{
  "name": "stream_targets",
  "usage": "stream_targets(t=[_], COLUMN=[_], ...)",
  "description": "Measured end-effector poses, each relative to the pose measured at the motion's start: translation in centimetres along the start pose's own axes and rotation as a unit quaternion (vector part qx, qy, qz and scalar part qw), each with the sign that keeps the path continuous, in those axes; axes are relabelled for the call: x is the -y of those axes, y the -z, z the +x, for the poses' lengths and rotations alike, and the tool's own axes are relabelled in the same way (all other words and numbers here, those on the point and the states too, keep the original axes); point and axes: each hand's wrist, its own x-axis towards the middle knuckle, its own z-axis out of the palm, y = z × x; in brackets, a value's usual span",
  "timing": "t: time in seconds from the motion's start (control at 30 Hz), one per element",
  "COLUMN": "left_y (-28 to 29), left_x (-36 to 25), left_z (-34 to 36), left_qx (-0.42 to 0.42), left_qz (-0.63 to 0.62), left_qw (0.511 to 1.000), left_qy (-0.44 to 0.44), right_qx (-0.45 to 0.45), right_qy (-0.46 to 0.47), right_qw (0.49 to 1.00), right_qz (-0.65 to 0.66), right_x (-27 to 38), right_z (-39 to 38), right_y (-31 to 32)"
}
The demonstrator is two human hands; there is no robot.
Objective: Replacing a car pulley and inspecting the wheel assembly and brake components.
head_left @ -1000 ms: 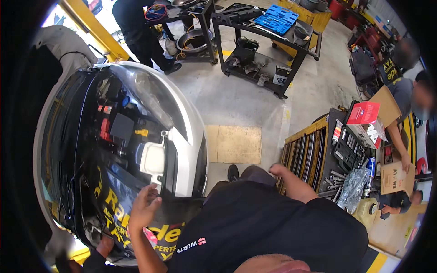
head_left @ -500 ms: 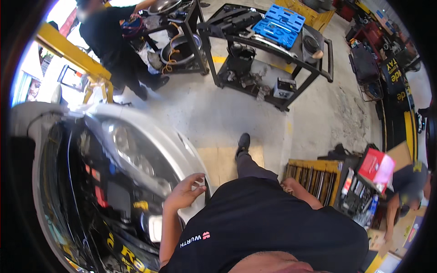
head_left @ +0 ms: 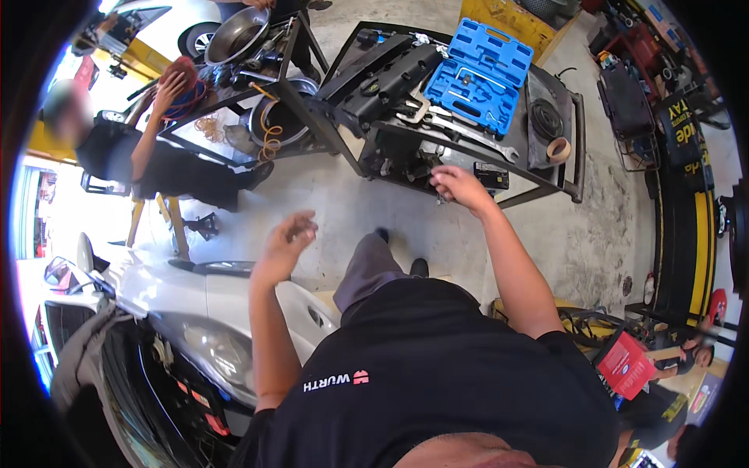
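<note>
My left hand (head_left: 285,243) is raised over the floor beside the pale car's front fender (head_left: 234,290). Its fingers are loosely bent and apart, with nothing seen in them. My right hand (head_left: 462,189) reaches out at the near side of a black metal cart (head_left: 538,181). Its fingers are bent together, and whatever they may hold cannot be made out. On the cart's top lie an open blue tool case (head_left: 477,76), several wrenches (head_left: 460,131), a black ribbed cover (head_left: 390,82) and a tape roll (head_left: 558,150). A black battery (head_left: 491,176) shows on the shelf below.
Left of the cart stands another metal cart (head_left: 300,58) with a metal bowl (head_left: 238,35); a person (head_left: 148,160) works beside it. The car's open engine bay (head_left: 175,390) is at lower left. A red box (head_left: 624,365) and other people are at lower right.
My view has moved forward, and the carts appear nearer. My right hand has gone from beside my body out toward the cart. My left hand has moved away from the car's front.
</note>
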Motion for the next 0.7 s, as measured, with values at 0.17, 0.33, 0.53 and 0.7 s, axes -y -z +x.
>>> stream_targets(t=[0.17, 0.33, 0.53, 0.7], left_y=[4.8, 6.5, 4.5, 4.1], left_x=[-5.5, -3.9, -5.8, -7.2], left_z=[20.4, 40.2, 46.1, 45.9], left_qx=[-0.058, -0.105, 0.082, 0.092], left_qz=[0.037, 0.203, 0.349, 0.316], left_qw=[0.992, 0.967, 0.933, 0.943], left_qy=[-0.104, -0.114, 0.022, 0.043], right_qx=[0.011, -0.047, -0.079, -0.115], right_qy=[0.02, -0.09, -0.157, -0.188], right_qw=[0.99, 0.966, 0.959, 0.929], right_qz=[0.142, 0.236, 0.222, 0.299], right_x=[8.8, 11.4, 13.9, 13.4], right_z=[8.0, 14.6, 17.2, 18.3], right_y=[-1.8, -4.5, -5.5, -6.0])
